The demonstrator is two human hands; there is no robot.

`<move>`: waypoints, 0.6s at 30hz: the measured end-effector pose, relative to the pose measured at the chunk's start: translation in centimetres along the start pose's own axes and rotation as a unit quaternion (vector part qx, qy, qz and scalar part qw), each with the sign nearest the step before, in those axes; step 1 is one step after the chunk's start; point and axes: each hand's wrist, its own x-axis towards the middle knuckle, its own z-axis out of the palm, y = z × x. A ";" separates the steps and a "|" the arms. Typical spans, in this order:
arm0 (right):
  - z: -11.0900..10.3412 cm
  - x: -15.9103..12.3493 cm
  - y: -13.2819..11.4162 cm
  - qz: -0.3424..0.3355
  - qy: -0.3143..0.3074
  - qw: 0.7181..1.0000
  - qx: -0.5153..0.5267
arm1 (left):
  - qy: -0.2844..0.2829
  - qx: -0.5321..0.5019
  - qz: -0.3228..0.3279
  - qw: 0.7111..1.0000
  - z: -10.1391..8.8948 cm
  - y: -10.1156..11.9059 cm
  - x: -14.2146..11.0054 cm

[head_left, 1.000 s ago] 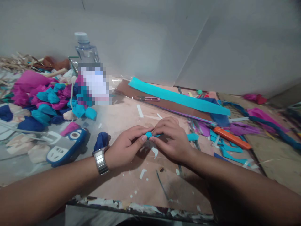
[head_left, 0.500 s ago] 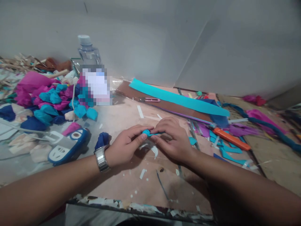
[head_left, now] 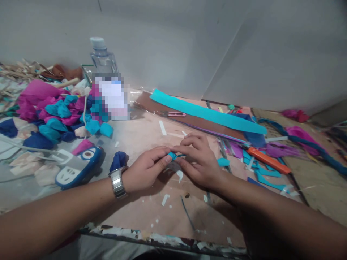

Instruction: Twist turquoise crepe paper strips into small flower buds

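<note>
Between my two hands is a small turquoise paper roll [head_left: 171,156] with a narrow strip tail running to the right. My left hand [head_left: 148,168], with a metal watch on its wrist, pinches the rolled end between thumb and fingers. The tail of the strip is pinched by my right hand [head_left: 199,160], whose fingers partly cover it. Both hands are just above the table [head_left: 151,213]. Beside my left wrist lies a dark blue crumpled paper piece [head_left: 119,160]. White paper scraps lie below my fingers.
Crumpled pink, turquoise and blue paper pieces [head_left: 51,130] heap at the left, near a blue-and-white device [head_left: 78,168] and a plastic bottle [head_left: 104,61]. Behind my hands are a long turquoise sheet [head_left: 206,113], brown sheets and pink thread snips [head_left: 175,114]. An orange cutter [head_left: 268,160] lies right.
The turquoise roll has shifted slightly right and down with my left fingertips. My right fingers have changed their bend, staying on the strip's tail.
</note>
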 end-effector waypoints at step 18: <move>0.3 0.1 0.0 -0.001 -0.006 0.999 0.051 | 0.086 -0.085 -0.085 0.989 0.3 0.5 0.2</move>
